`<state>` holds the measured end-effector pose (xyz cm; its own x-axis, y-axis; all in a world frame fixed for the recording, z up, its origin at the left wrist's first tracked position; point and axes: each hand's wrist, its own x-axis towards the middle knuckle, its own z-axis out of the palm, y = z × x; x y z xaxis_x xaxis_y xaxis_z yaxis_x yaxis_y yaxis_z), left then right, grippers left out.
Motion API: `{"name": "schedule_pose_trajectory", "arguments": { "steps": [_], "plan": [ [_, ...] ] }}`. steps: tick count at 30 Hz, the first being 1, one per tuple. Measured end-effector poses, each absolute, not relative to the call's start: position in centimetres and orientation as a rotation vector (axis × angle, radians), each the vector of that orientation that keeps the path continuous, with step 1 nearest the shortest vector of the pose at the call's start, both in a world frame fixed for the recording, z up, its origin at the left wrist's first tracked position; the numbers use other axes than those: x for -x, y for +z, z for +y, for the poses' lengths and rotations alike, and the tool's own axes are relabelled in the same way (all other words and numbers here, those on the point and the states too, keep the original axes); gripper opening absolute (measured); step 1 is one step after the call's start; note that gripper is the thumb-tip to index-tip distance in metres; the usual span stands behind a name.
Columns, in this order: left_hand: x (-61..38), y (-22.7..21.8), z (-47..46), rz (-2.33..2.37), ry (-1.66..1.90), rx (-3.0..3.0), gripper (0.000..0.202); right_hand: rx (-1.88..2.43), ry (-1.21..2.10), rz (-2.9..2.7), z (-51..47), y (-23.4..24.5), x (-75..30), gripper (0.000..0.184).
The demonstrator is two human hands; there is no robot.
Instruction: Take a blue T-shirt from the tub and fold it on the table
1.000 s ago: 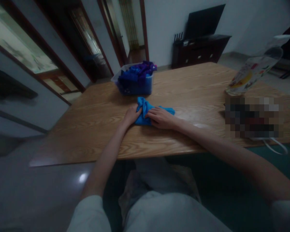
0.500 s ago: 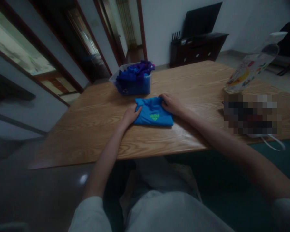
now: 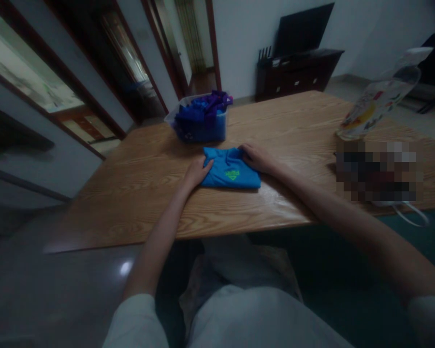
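A folded bright blue cloth [image 3: 226,176] with a green printed logo lies flat on the wooden table in front of me. My left hand [image 3: 196,171] grips its left edge, thumb on top and the other fingers partly hidden. At the upper right corner, my right hand [image 3: 254,157] has its fingers closed on the fabric. Creases run along the cloth's far edge between my hands. Whether the cloth is a garment or a bag I cannot tell.
Beyond the cloth stands a clear plastic bin [image 3: 171,118] heaped with blue and purple fabric. To the right are a large clear bottle [image 3: 375,106] with a printed label, a blurred-out patch and a white cable [image 3: 415,217]. The wooden table's [image 3: 130,212] near edge runs before my lap.
My right hand has shifted very slightly toward me, and the creases at the cloth's far edge have changed a little. My left hand stays at the left edge.
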<state>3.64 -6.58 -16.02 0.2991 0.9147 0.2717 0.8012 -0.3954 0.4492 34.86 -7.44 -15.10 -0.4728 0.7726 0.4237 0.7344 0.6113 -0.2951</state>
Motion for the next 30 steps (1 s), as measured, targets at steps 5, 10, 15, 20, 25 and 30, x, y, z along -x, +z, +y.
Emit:
{"name": "schedule_pose_trajectory", "arguments": {
  "steps": [5,10,15,20,25,30],
  "plan": [
    [-3.7,-16.0,-6.7,1.573,0.732,-2.33,0.027,1.042,0.037,-2.286,-8.7,-14.0,-34.1,0.036],
    [-3.7,-15.8,-6.8,1.549,0.728,-2.35,0.026,0.87,0.01,-2.341,-11.6,-13.4,-31.4,0.036],
    [-3.9,-15.5,-6.9,1.531,0.71,-2.324,0.026,0.551,-0.135,-2.5,-14.3,-13.6,-28.4,0.026],
    [-3.8,-15.6,-6.7,1.509,0.719,-2.298,0.024,0.484,-0.141,-2.508,-14.6,-13.7,-27.7,0.025],
    [-3.5,-16.2,-6.5,1.502,0.734,-2.315,0.027,0.526,-0.087,-2.421,-13.6,-13.9,-28.7,0.027],
    [-3.5,-16.2,-6.5,1.512,0.75,-2.32,0.029,0.692,0.06,-2.27,-11.5,-14.3,-30.5,0.035]
  ]
}}
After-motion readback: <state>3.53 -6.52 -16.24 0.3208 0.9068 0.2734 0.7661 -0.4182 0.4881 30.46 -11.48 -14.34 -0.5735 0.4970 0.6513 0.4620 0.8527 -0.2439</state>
